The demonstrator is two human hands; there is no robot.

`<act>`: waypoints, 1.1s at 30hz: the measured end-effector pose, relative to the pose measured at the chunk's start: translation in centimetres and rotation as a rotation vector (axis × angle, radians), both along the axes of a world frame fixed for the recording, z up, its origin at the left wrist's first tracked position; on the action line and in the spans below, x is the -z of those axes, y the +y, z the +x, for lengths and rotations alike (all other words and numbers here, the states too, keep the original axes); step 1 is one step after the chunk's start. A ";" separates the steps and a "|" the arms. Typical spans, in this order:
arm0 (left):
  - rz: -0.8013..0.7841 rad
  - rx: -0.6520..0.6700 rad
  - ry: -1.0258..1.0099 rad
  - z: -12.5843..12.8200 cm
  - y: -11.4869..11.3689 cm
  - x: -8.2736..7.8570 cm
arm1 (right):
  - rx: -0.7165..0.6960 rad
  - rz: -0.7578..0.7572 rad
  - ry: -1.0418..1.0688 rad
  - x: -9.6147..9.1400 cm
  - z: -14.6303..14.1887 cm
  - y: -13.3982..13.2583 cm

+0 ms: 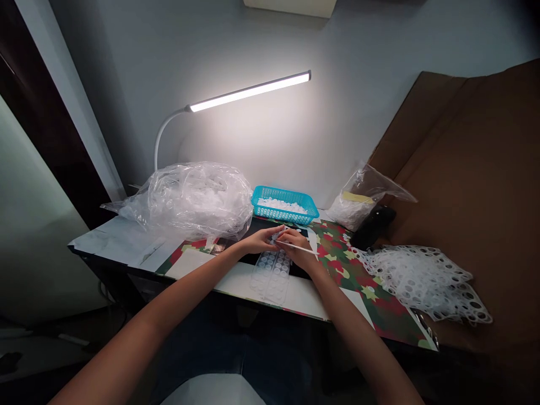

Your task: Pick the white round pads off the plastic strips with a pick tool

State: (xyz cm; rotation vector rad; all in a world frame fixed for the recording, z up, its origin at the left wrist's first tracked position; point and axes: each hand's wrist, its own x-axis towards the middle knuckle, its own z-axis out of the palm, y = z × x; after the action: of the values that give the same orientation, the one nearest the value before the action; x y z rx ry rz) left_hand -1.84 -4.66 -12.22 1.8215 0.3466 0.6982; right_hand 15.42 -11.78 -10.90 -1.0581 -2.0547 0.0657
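My right hand (296, 243) is closed around a thin white stick (306, 248), which points back toward my right wrist; its exact kind is unclear. Facing it, my left hand (260, 242) is pinched on something small and whitish, too small to make out. Both hands meet just above a clear plastic tray (272, 281) with rows of round cavities, lying near the table's front edge. Round pale pieces seem to sit in its upper cavities, and my hands cover its far end. Behind them stands a turquoise basket (286, 214) holding many small white pieces.
A large clear plastic bag (198, 197) fills the table's left rear. At right lie a stack of white perforated sheets (422, 278), a black object (373, 226) and a bag of white material (350, 208). A lit lamp (253, 91) hangs above; cardboard (472, 169) stands right.
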 end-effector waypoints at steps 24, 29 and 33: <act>-0.039 -0.069 0.027 -0.3 -0.1 -0.6 | 0.367 0.248 0.326 -1.9 2.1 -1.1; -0.036 -0.075 0.022 -0.2 0.2 -0.4 | 0.178 0.115 0.236 -1.1 1.3 -1.1; -0.029 -0.072 0.026 -0.1 0.2 -0.4 | 0.085 0.034 0.130 -0.6 0.3 -0.8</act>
State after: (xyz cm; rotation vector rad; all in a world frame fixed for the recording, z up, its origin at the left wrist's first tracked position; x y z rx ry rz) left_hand -1.97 -4.48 -11.86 1.7992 0.4395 0.7163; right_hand 15.75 -12.62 -10.34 -1.0905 -1.8865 0.0542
